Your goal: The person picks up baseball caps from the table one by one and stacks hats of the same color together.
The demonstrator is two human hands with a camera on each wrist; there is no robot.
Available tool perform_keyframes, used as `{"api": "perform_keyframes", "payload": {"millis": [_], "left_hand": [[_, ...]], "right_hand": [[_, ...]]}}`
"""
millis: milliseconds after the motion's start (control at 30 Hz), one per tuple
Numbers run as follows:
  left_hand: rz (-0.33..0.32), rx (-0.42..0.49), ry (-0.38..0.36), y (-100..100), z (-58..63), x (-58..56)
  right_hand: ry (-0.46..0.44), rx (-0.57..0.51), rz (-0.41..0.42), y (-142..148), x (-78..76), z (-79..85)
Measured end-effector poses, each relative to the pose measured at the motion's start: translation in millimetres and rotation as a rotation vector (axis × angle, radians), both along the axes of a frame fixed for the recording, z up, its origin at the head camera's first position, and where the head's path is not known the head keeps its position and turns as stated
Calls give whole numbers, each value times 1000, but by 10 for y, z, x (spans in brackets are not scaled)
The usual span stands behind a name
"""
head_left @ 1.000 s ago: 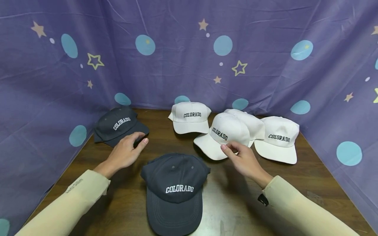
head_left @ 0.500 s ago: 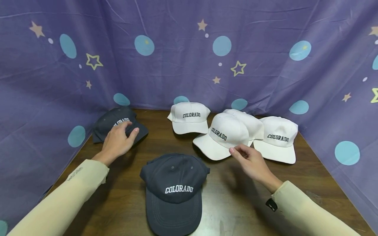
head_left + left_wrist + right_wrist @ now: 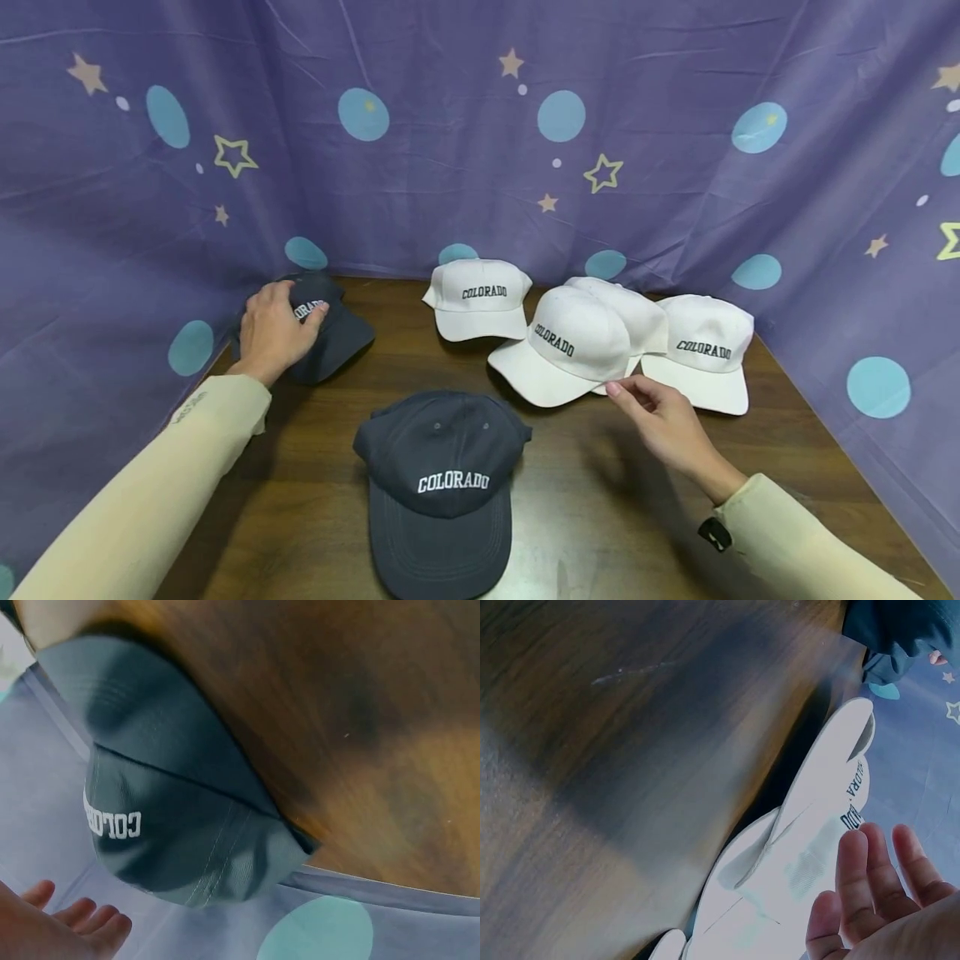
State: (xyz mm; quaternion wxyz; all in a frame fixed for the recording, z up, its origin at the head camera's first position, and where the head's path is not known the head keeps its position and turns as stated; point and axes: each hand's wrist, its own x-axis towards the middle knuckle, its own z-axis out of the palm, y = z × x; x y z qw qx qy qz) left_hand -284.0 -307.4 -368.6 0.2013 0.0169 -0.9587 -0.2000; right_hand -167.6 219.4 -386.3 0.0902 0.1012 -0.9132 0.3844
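My left hand (image 3: pixel 273 329) is over a dark cap (image 3: pixel 337 333) at the table's far left and hides part of its crown and lettering. In the left wrist view the hand's fingers (image 3: pixel 94 919) are loosely bent, with a gap between them and the cap (image 3: pixel 172 795). My right hand (image 3: pixel 671 421) is at the front of the white caps, its thumb close to the edge of the nearest white cap (image 3: pixel 581 333). Its fingers (image 3: pixel 877 877) look relaxed with nothing between them; whether they touch the cap I cannot tell. A second dark cap (image 3: pixel 450 467) lies at the front.
Another white cap (image 3: pixel 482 296) sits at the back middle. Two more, one behind the nearest white cap (image 3: pixel 648 321) and one at the right (image 3: pixel 705 346), stand close together. A purple patterned cloth (image 3: pixel 450 167) hangs behind the wooden table (image 3: pixel 600 517) and along both sides.
My left hand has moved left and farther back, from beside the dark cap's brim to over its crown. My right hand has drifted to the right along the white caps. The caps stay put.
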Motion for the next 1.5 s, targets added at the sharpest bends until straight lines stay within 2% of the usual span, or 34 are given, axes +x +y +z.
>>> {"api": "perform_keyframes", "payload": {"millis": [200,500,700,867,1067,1200,1367,1500], "left_hand": [[47,-2,-35,-104,44,-107],[103,-19,-135,-344,2,-176],[138,-39,-187,-441,36,-223],[132,-19,-241,-467,34,-276],[96,24,-324,-498,-78,-300],[83,19,-331,-489,-138,-314],[93,34,-336,-470,-144,-318],[102,31,-421,-471,-125,-301]], "right_hand": [[3,-4,-3,17,13,-3],[13,-2,-16,43,24,8],[17,-6,-11,42,28,14],[23,-15,-18,50,38,15],[21,-18,-23,68,46,17],[34,-10,-26,81,46,27],[37,-10,-23,90,40,33],[31,-14,-31,100,44,32]]}}
